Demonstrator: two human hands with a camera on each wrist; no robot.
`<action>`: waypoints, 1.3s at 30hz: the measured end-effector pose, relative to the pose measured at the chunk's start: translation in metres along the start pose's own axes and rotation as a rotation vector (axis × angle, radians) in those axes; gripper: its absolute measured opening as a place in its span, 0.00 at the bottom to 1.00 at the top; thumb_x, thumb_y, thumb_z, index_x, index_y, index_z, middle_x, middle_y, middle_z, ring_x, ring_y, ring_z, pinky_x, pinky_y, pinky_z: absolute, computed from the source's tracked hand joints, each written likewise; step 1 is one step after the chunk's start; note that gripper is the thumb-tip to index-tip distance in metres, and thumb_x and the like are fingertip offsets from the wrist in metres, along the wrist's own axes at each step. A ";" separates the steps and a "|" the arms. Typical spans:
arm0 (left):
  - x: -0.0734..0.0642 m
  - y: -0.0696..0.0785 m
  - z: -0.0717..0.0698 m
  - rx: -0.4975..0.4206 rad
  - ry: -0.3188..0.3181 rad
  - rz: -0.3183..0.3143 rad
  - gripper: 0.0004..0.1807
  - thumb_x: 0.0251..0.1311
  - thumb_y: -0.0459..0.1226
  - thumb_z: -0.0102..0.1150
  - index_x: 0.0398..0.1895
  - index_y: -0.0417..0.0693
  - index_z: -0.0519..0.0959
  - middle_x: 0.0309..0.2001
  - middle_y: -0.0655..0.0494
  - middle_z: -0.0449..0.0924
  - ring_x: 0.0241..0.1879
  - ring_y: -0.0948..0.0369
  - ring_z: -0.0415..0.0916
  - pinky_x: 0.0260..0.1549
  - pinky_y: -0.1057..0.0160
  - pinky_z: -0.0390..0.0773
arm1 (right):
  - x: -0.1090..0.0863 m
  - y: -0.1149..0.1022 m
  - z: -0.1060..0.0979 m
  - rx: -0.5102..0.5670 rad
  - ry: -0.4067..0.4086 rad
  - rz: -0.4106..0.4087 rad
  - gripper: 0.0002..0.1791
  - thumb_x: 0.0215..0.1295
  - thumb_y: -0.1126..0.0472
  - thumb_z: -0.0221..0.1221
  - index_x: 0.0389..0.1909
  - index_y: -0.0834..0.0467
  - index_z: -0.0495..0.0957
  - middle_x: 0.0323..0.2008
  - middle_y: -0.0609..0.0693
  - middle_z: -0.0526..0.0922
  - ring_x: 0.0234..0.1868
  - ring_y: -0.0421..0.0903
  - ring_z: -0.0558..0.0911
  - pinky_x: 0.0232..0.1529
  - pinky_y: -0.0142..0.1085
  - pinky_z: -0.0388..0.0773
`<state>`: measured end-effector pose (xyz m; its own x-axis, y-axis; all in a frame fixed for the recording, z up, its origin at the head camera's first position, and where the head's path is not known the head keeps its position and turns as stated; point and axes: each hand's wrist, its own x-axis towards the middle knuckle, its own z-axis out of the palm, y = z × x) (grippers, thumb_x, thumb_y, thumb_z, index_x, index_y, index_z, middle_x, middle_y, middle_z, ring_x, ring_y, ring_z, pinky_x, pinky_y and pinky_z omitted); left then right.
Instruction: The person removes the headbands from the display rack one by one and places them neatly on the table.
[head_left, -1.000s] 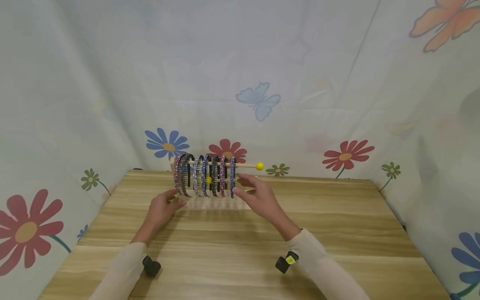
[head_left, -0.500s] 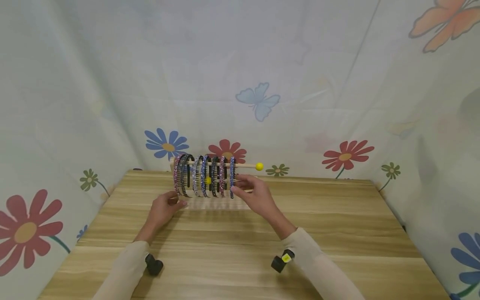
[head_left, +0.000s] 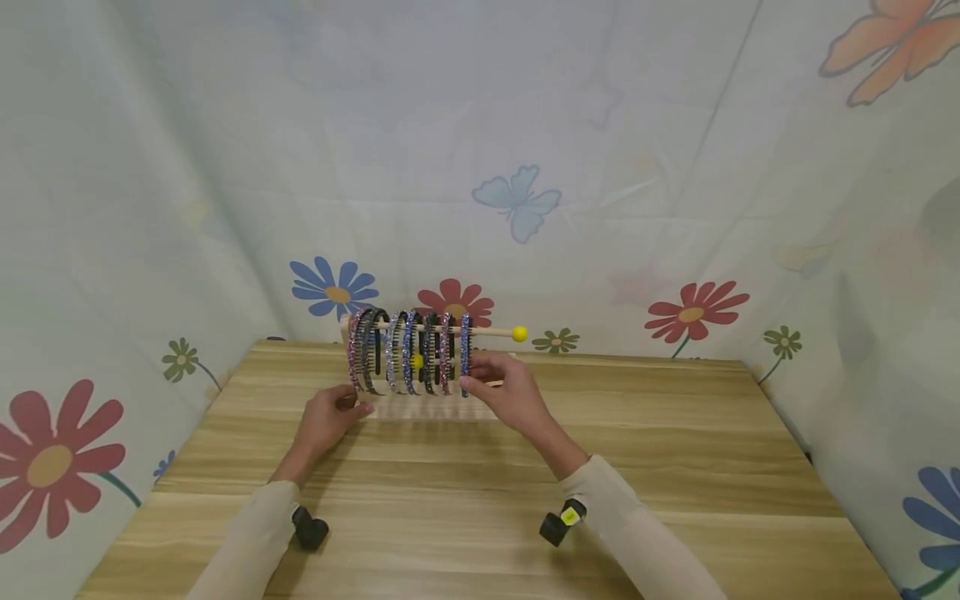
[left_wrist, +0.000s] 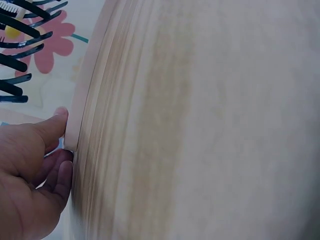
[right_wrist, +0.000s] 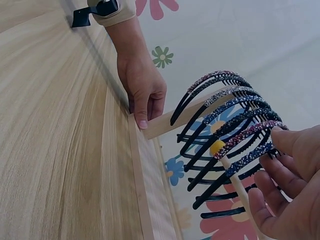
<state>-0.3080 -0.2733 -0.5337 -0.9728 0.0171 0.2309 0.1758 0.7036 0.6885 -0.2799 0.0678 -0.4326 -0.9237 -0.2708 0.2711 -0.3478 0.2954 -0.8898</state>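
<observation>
Several glittery toothed headbands hang in a row on a wooden rod stand, in pink, black, silver and blue. At the row's right end, my right hand pinches a blue headband between thumb and fingers; it is still on the rod. My left hand holds the left corner of the stand's pale wooden base. In the left wrist view, the left thumb lies on one side of the wood's edge, with the curled fingers against the other.
The stand is near the back of a wood-grain table. Yellow balls cap the upper rod and a lower rod. Behind hangs a pale curtain printed with flowers and butterflies.
My right hand has moved slightly left and its thumb and fingers have closed on the blue headband. My left hand has shifted a little right on the base corner. The stand stays put.
</observation>
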 end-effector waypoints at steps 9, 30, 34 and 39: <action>-0.001 0.001 0.000 -0.007 -0.017 -0.021 0.19 0.65 0.40 0.69 0.52 0.34 0.83 0.52 0.33 0.84 0.51 0.41 0.84 0.50 0.40 0.82 | 0.000 0.000 -0.001 -0.007 0.006 0.016 0.17 0.68 0.59 0.68 0.55 0.58 0.83 0.44 0.52 0.88 0.46 0.50 0.86 0.44 0.41 0.86; 0.000 0.001 -0.001 -0.001 -0.023 -0.030 0.20 0.64 0.41 0.70 0.52 0.34 0.83 0.53 0.33 0.83 0.52 0.40 0.83 0.52 0.41 0.81 | 0.001 -0.007 -0.013 -0.031 0.094 0.047 0.13 0.71 0.62 0.64 0.52 0.63 0.84 0.44 0.53 0.89 0.48 0.50 0.87 0.51 0.45 0.85; 0.000 0.003 -0.002 0.000 -0.023 -0.030 0.20 0.64 0.41 0.70 0.51 0.34 0.83 0.53 0.33 0.83 0.52 0.40 0.83 0.52 0.40 0.81 | 0.003 -0.008 -0.017 -0.026 0.111 0.029 0.14 0.71 0.62 0.64 0.53 0.64 0.83 0.44 0.54 0.89 0.48 0.50 0.87 0.51 0.45 0.85; -0.001 0.004 -0.003 -0.002 -0.030 -0.030 0.20 0.64 0.41 0.70 0.51 0.34 0.83 0.53 0.32 0.83 0.52 0.40 0.83 0.52 0.40 0.81 | 0.005 -0.008 -0.021 -0.027 0.130 0.011 0.13 0.70 0.63 0.64 0.52 0.63 0.84 0.44 0.54 0.89 0.48 0.50 0.87 0.49 0.44 0.85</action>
<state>-0.3059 -0.2726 -0.5290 -0.9818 0.0170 0.1891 0.1463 0.7026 0.6964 -0.2846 0.0832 -0.4163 -0.9399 -0.1471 0.3082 -0.3401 0.3223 -0.8834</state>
